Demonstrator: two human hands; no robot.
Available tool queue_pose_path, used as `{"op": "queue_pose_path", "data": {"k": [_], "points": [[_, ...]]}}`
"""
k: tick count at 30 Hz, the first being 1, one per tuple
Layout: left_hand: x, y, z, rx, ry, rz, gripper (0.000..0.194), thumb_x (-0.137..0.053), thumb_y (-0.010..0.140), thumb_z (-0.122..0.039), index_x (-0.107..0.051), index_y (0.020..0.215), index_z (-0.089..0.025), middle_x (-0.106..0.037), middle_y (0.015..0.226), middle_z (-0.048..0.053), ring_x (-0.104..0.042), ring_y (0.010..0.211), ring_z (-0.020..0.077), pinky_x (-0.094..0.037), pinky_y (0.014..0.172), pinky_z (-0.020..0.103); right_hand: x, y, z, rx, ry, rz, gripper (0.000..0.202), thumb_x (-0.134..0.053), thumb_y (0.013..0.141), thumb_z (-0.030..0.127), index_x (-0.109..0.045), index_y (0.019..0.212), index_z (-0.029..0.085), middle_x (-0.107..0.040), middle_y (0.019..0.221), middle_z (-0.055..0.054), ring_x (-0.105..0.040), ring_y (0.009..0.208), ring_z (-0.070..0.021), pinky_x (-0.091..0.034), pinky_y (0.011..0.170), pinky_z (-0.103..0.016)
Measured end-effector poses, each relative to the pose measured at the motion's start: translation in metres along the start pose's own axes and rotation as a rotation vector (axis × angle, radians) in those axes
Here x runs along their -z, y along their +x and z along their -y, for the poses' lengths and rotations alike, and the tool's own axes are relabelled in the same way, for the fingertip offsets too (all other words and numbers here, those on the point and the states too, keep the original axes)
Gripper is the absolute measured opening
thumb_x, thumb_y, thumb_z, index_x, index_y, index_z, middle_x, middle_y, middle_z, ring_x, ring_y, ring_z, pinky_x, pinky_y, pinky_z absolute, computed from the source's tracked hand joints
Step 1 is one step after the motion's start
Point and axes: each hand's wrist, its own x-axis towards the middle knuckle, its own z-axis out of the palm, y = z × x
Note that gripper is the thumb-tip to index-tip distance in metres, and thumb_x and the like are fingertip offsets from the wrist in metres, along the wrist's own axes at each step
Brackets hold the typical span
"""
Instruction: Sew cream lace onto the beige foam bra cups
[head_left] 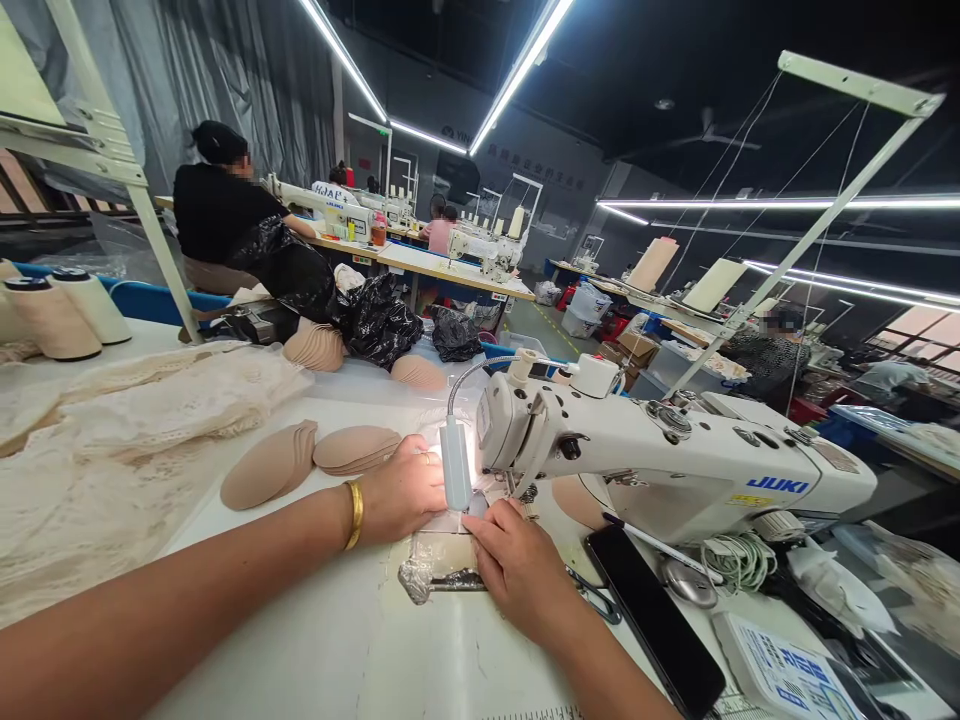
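Observation:
Both hands meet at the needle area of a white sewing machine marked JUKI. My left hand, with a gold bangle at the wrist, is curled at the left of the needle, and a slim lamp covers part of its fingers. From the right, my right hand has its fingers pinched together close under the presser foot. Something pale and thin lies between the fingertips, too washed out by the light to make out. Stacks of beige bra cups lie left of my left hand.
Cream lace fabric covers the table's left side, with thread cones behind. On the right lie a black phone, a computer mouse, a coiled cable and a printed box. A co-worker sits ahead left.

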Motion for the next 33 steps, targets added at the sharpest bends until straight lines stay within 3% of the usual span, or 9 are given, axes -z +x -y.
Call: {"op": "queue_pose_path", "data": {"k": [7,10,14,17,19,22,25,31,33], "points": [[0.008,0.004,-0.002,0.063,-0.010,0.024,0.026,-0.049,0.075,0.006,-0.060,0.079,-0.018,-0.067,0.079,0.008,-0.059,0.073,0.0245,-0.037,0.086,0.045,-0.001,-0.002,0.000,-0.009,0.176,-0.054,0.029,-0.045,0.101,0.015,-0.070,0.114,0.021,-0.068,0.097,-0.009,-0.063,0.089,-0.0257,-0.048,0.076,-0.037],[0.025,-0.009,-0.017,0.092,-0.062,-0.006,0.028,-0.044,0.081,0.005,-0.061,0.083,-0.018,-0.068,0.078,0.005,-0.061,0.071,0.0216,-0.043,0.083,0.040,0.004,0.001,0.015,-0.220,0.501,-0.033,0.021,-0.050,0.104,0.028,-0.066,0.117,0.025,-0.071,0.098,-0.006,-0.064,0.087,-0.0240,-0.048,0.079,-0.037],[0.048,-0.050,-0.078,0.194,-0.384,-0.034,0.025,-0.052,0.098,-0.016,-0.069,0.115,-0.023,-0.076,0.115,0.008,-0.068,0.107,0.0256,-0.048,0.099,0.040,0.003,0.007,0.050,-0.557,1.148,-0.009,0.034,-0.069,0.095,0.042,-0.052,0.121,0.027,-0.063,0.078,0.006,-0.059,0.070,-0.0174,-0.047,0.067,-0.028],[0.050,-0.077,-0.134,0.644,-1.142,0.117,0.037,-0.075,0.091,-0.054,-0.075,0.116,-0.027,-0.078,0.114,0.008,-0.070,0.106,0.0288,-0.054,0.093,0.039,-0.010,0.003,0.078,-0.571,1.361,-0.168,0.045,-0.081,0.085,0.045,-0.055,0.117,0.027,-0.053,0.071,0.009,-0.057,0.066,-0.0154,-0.045,0.062,-0.025],[0.048,-0.082,-0.157,0.991,-1.557,-0.040,0.060,-0.080,0.080,-0.070,-0.076,0.119,-0.024,-0.078,0.113,0.012,-0.072,0.106,0.0314,-0.058,0.089,0.040,-0.021,-0.008,0.096,-0.560,1.374,-0.288,0.047,-0.081,0.086,0.051,-0.059,0.120,0.028,-0.054,0.075,0.007,-0.057,0.069,-0.0155,-0.047,0.065,-0.026],[0.051,-0.075,-0.165,1.201,-1.734,-0.557,0.061,-0.091,0.073,-0.059,-0.077,0.118,-0.020,-0.076,0.124,0.013,-0.067,0.124,0.0325,-0.054,0.105,0.039,-0.035,-0.031,0.119,-0.540,1.227,-0.355,0.042,-0.076,0.090,0.059,-0.069,0.117,0.028,-0.059,0.079,0.003,-0.057,0.072,-0.0165,-0.050,0.070,-0.028],[0.057,-0.068,-0.163,1.160,-1.780,-0.742,0.055,-0.097,0.069,-0.045,-0.079,0.116,-0.021,-0.077,0.123,0.011,-0.068,0.122,0.0325,-0.054,0.105,0.039,-0.034,-0.048,0.131,-0.486,1.030,-0.342,0.042,-0.068,0.095,0.065,-0.076,0.113,0.029,-0.069,0.088,-0.002,-0.063,0.079,-0.0203,-0.052,0.077,-0.031],[0.066,-0.078,-0.180,0.827,-2.025,-0.249,0.051,-0.097,0.069,-0.043,-0.083,0.112,-0.019,-0.081,0.105,0.013,-0.071,0.111,0.0397,-0.055,0.097,0.048,0.008,-0.041,0.116,-0.552,1.073,-0.103,0.062,-0.054,0.097,0.077,-0.072,0.138,0.034,-0.068,0.142,-0.007,-0.056,0.138,-0.0323,-0.039,0.119,-0.049],[0.068,-0.080,-0.183,0.798,-2.060,-0.253,0.052,-0.096,0.070,-0.042,-0.082,0.116,-0.022,-0.081,0.107,0.012,-0.070,0.113,0.0393,-0.054,0.100,0.048,0.014,-0.039,0.113,-0.641,1.273,-0.033,0.072,-0.050,0.094,0.084,-0.068,0.142,0.034,-0.067,0.143,-0.008,-0.057,0.136,-0.0328,-0.041,0.117,-0.051]]}}
